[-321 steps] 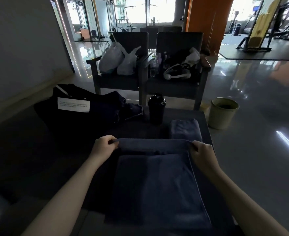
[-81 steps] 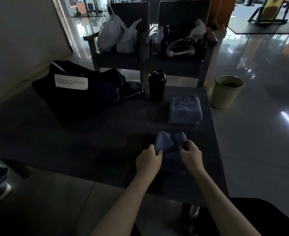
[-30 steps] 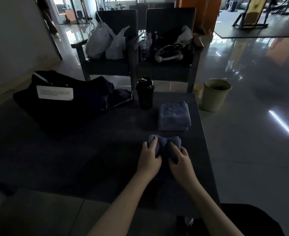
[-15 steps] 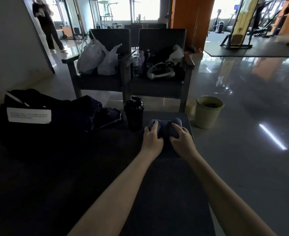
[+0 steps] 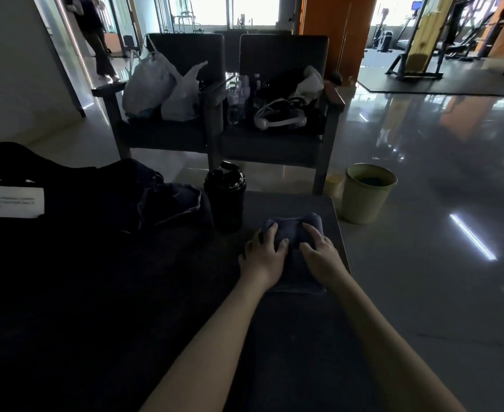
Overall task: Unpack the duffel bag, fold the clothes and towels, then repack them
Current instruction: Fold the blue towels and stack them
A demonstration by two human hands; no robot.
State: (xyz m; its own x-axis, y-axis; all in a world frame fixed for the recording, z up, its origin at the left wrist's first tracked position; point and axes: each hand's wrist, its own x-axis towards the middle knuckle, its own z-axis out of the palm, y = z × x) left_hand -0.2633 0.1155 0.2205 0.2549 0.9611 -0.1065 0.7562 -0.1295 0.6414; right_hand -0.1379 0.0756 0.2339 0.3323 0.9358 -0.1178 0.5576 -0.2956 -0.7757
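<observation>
A small folded blue towel (image 5: 293,225) sits on top of another folded blue towel (image 5: 296,281) near the table's far right edge. My left hand (image 5: 262,255) and my right hand (image 5: 322,254) both grip the upper towel, fingers curled over its top, and its two ends bulge up beyond them. The black duffel bag (image 5: 75,209) with a white label (image 5: 7,202) lies on the left of the table. A dark blue garment (image 5: 172,200) spills from its opening.
A black shaker bottle (image 5: 225,197) stands just left of the towels. Beyond the dark table (image 5: 126,292) are two chairs (image 5: 274,138) loaded with plastic bags and bottles, and a green bin (image 5: 368,191) on the floor. A person (image 5: 91,31) stands far back left.
The towel was folded down into a small bundle near me. Both hands then carried it forward and set it on the folded towel beside the bottle.
</observation>
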